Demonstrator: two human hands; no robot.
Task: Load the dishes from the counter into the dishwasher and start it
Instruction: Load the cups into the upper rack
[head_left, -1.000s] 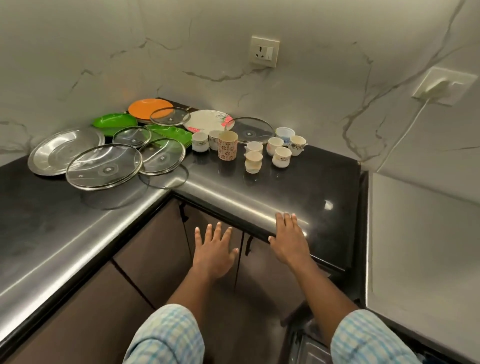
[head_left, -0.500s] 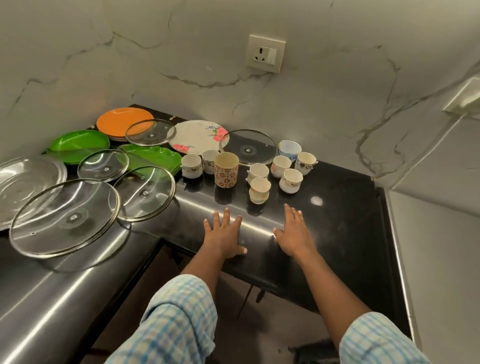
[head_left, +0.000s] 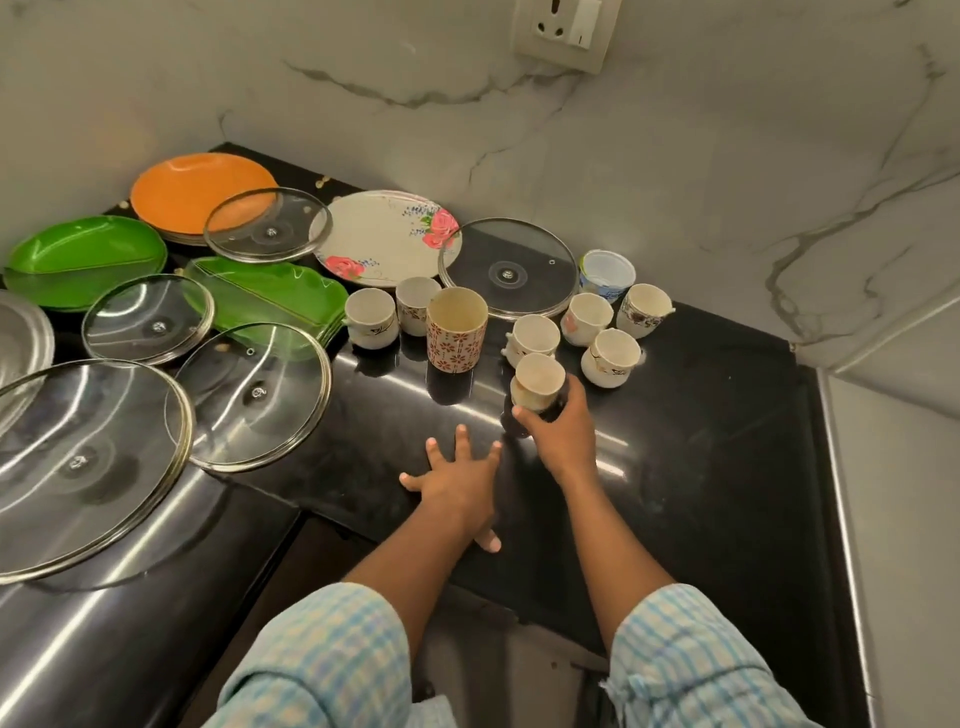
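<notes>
My right hand (head_left: 563, 434) grips a small white cup (head_left: 537, 379), the nearest of the cups on the black counter (head_left: 701, 467). My left hand (head_left: 454, 480) rests flat on the counter near its front edge, fingers spread. Several more small cups (head_left: 610, 356) stand behind, beside a tall patterned mug (head_left: 456, 330). Farther back lie a floral plate (head_left: 387, 234), an orange plate (head_left: 192, 192), green trays (head_left: 83, 257) and several glass lids (head_left: 509, 267). The dishwasher is out of view.
A large glass lid (head_left: 83, 462) and a steel plate (head_left: 21, 343) lie on the left run of the counter. The marble wall carries a socket (head_left: 566, 28) behind the dishes. A grey surface (head_left: 904, 519) adjoins the counter on the right.
The view moved in closer to the counter. My right hand reached forward from the counter's front and closed round the nearest small cup. My left hand stayed flat on the counter.
</notes>
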